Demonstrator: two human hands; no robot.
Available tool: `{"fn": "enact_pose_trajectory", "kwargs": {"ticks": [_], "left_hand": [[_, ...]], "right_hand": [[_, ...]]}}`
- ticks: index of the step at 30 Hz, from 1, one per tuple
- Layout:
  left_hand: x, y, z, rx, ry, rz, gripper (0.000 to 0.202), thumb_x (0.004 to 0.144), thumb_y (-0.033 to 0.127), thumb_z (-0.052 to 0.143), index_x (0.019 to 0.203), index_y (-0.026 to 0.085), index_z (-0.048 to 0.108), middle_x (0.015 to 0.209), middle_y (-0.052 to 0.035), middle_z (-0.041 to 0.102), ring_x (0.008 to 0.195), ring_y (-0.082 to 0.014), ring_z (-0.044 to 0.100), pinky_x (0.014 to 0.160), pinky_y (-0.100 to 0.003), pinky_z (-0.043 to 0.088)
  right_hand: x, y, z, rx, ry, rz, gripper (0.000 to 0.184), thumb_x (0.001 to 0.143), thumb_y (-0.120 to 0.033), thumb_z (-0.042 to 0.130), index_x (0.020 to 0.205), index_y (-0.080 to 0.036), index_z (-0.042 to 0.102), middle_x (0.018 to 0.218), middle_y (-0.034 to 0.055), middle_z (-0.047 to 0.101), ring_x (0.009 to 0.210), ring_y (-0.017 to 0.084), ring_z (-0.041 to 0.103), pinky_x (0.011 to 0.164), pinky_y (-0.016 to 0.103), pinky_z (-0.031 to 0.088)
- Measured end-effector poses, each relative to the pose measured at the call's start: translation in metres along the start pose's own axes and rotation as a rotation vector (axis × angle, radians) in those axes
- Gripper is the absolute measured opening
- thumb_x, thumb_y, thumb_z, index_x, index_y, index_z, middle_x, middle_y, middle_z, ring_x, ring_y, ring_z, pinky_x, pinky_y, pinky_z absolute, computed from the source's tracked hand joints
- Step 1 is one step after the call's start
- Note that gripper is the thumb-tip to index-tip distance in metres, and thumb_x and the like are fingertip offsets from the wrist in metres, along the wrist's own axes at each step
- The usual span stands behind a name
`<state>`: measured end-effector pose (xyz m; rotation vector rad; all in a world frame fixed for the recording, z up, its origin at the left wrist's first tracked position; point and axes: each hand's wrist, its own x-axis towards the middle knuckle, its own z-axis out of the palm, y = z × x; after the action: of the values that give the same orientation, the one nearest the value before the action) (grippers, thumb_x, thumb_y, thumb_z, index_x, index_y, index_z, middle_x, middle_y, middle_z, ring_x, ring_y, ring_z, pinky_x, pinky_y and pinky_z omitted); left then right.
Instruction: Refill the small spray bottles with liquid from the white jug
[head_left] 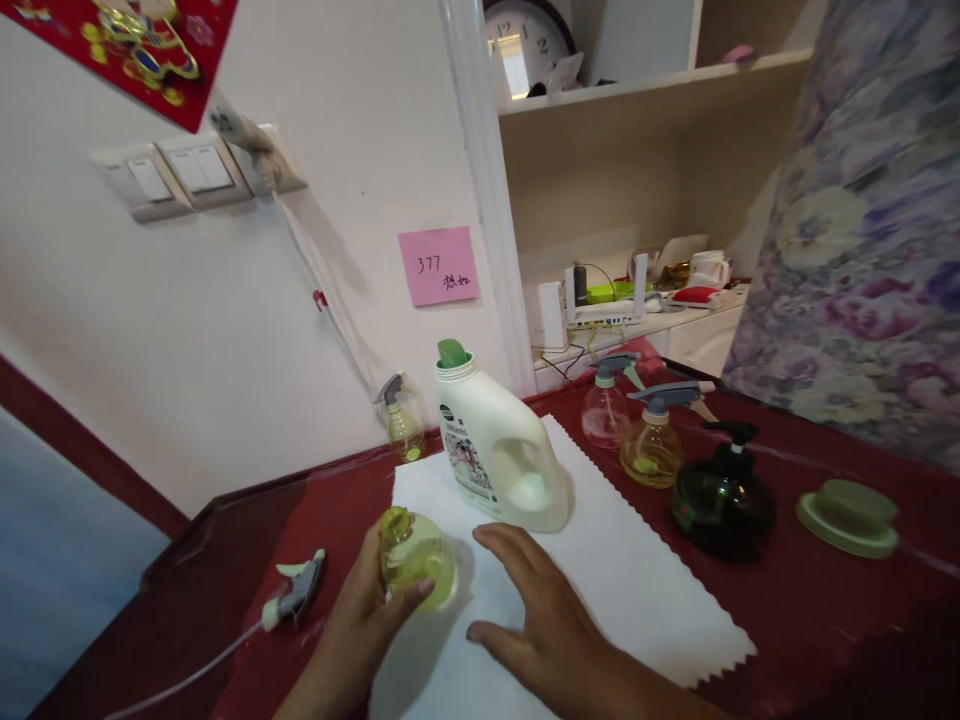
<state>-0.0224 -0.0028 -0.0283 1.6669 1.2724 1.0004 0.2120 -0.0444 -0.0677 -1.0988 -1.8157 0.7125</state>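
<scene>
While a grey-and-white spray head (pixel 294 595) can be seen lying on the red surface (pixel 341 505), left of the left grip (pixel 367 606), a see-through yellow bottle (pixel 421 565) is held in that grip, thumb and fingers wrapped round it, over a white sheet (pixel 630 570). A small spray bottle (pixel 406 430) is spotted well beyond. Ahead of both grips, a pale jug (pixel 487 440) is parked upright. The right grip (pixel 551 630) is spread and released, near the bottle. Off to its right, a clear sprayer (pixel 604 418), a yellowish sprayer (pixel 649 452), a dark pump bottle (pixel 724 508) and a green dish (pixel 847 515) are scattered.
</scene>
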Motion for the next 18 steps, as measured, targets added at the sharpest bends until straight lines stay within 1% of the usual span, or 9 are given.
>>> {"fn": "enact_pose_trajectory", "kwargs": {"ticks": [2, 4, 7, 9, 11, 13, 16, 17, 18], "left_hand": [[-0.012, 0.005, 0.008, 0.021, -0.021, -0.019, 0.074, 0.079, 0.052, 0.078, 0.141, 0.027, 0.046, 0.148, -0.0123, 0.055, 0.141, -0.0361, 0.048, 0.116, -0.05, 0.043], [-0.022, 0.008, 0.016, 0.029, -0.04, -0.03, 0.076, 0.076, 0.052, 0.08, 0.14, 0.028, 0.048, 0.149, -0.0126, 0.055, 0.143, -0.0367, 0.045, 0.119, -0.053, 0.039], [-0.031, 0.011, 0.026, 0.023, -0.087, -0.047, 0.076, 0.076, 0.048, 0.081, 0.142, 0.029, 0.048, 0.151, -0.0131, 0.053, 0.144, -0.0365, 0.045, 0.121, -0.055, 0.036], [-0.035, 0.013, 0.033, -0.002, -0.128, -0.063, 0.076, 0.077, 0.045, 0.08, 0.144, 0.03, 0.048, 0.151, -0.0116, 0.054, 0.144, -0.0367, 0.045, 0.12, -0.055, 0.037], [-0.039, 0.012, 0.038, -0.052, -0.174, -0.071, 0.078, 0.079, 0.044, 0.079, 0.148, 0.03, 0.046, 0.152, -0.0101, 0.054, 0.145, -0.0369, 0.044, 0.12, -0.055, 0.037], [-0.043, 0.012, 0.04, -0.082, -0.203, -0.073, 0.084, 0.08, 0.042, 0.079, 0.154, 0.03, 0.041, 0.157, -0.0091, 0.049, 0.148, -0.0358, 0.04, 0.123, -0.055, 0.034], [-0.048, 0.015, 0.031, 0.003, -0.204, -0.079, 0.101, 0.073, 0.041, 0.086, 0.158, 0.035, 0.033, 0.165, -0.0061, 0.036, 0.153, -0.0345, 0.03, 0.126, -0.055, 0.026], [-0.049, 0.018, 0.024, 0.05, -0.194, -0.086, 0.103, 0.071, 0.042, 0.088, 0.158, 0.036, 0.033, 0.166, -0.0049, 0.034, 0.154, -0.0347, 0.028, 0.126, -0.056, 0.025], [-0.048, 0.021, 0.014, 0.095, -0.174, -0.093, 0.101, 0.071, 0.044, 0.087, 0.157, 0.037, 0.035, 0.166, -0.0044, 0.035, 0.153, -0.0351, 0.029, 0.125, -0.056, 0.026]], "right_hand": [[-0.001, 0.0, 0.005, -0.004, -0.108, 0.07, 0.09, 0.074, -0.026, 0.081, 0.154, -0.017, 0.04, 0.16, 0.0164, 0.04, 0.147, 0.033, 0.037, 0.123, 0.052, 0.032], [-0.001, 0.001, 0.009, 0.008, -0.174, 0.095, 0.102, 0.068, -0.028, 0.086, 0.157, -0.016, 0.036, 0.163, 0.0173, 0.036, 0.15, 0.034, 0.033, 0.124, 0.052, 0.029], [-0.003, 0.004, 0.017, 0.068, -0.191, 0.08, 0.112, 0.063, -0.029, 0.089, 0.158, -0.015, 0.031, 0.162, 0.0188, 0.037, 0.148, 0.034, 0.035, 0.123, 0.051, 0.032], [-0.004, 0.005, 0.02, 0.124, -0.165, 0.063, 0.111, 0.065, -0.029, 0.086, 0.159, -0.016, 0.028, 0.159, 0.0181, 0.041, 0.145, 0.033, 0.041, 0.12, 0.049, 0.036], [-0.005, 0.006, 0.023, 0.178, -0.137, 0.055, 0.103, 0.07, -0.029, 0.081, 0.157, -0.018, 0.028, 0.155, 0.0165, 0.047, 0.14, 0.031, 0.046, 0.117, 0.048, 0.041], [-0.005, 0.006, 0.025, 0.211, -0.128, 0.055, 0.093, 0.073, -0.031, 0.077, 0.154, -0.019, 0.032, 0.15, 0.0161, 0.051, 0.136, 0.031, 0.051, 0.113, 0.048, 0.044], [-0.007, 0.007, 0.027, 0.209, -0.134, 0.055, 0.089, 0.072, -0.035, 0.078, 0.149, -0.019, 0.036, 0.146, 0.0179, 0.053, 0.132, 0.034, 0.054, 0.109, 0.05, 0.046], [-0.008, 0.007, 0.027, 0.2, -0.138, 0.061, 0.091, 0.071, -0.035, 0.079, 0.149, -0.019, 0.036, 0.146, 0.0182, 0.053, 0.132, 0.034, 0.053, 0.11, 0.051, 0.045], [-0.009, 0.007, 0.028, 0.19, -0.149, 0.076, 0.093, 0.069, -0.033, 0.08, 0.149, -0.019, 0.035, 0.148, 0.0182, 0.052, 0.134, 0.035, 0.051, 0.112, 0.052, 0.044]]}}
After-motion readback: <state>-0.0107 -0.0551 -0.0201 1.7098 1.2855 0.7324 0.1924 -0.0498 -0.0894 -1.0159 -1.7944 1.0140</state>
